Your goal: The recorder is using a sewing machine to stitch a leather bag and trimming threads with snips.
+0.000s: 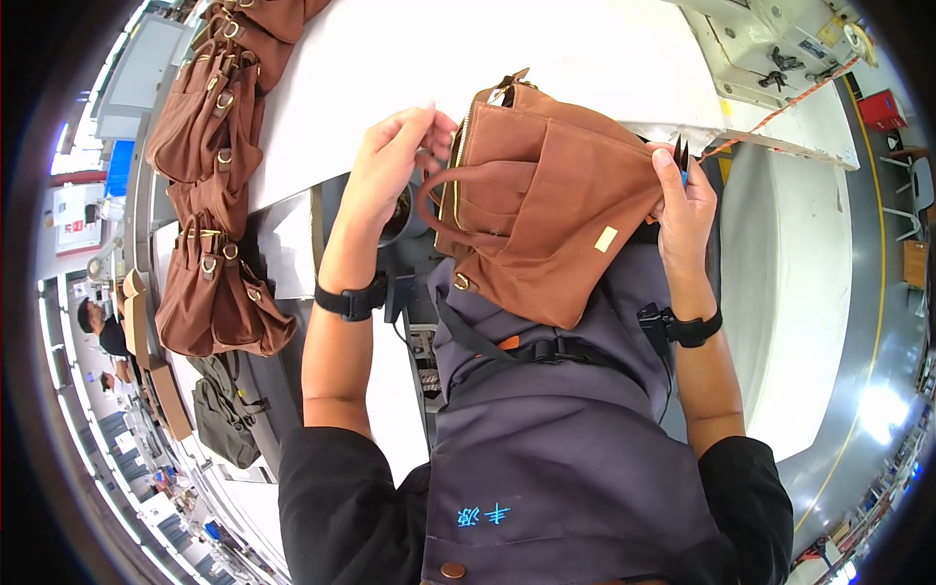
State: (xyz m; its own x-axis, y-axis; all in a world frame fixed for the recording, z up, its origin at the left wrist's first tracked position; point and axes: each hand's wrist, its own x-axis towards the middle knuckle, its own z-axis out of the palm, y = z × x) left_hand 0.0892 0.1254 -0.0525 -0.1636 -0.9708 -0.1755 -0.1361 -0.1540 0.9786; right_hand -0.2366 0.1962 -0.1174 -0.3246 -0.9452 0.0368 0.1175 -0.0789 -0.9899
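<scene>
Dark grey apron (575,429) covers my front, and one brown bag (585,185) lies against its top, between my hands. My right hand (686,214) grips the bag's corner plus one pair of snips (682,151), handles mostly hidden. My left hand (392,151) curls beside the zipper (461,136); touching or not, I cannot tell. At least three other brown bags (219,307), the topmost cut off, line the left; white table (409,49) spreads wide between.

Your right hand (688,207) partly hides the snips (681,153); at the left edge of the white table (390,58), your view cuts off the farthest brown handbag (273,27).
</scene>
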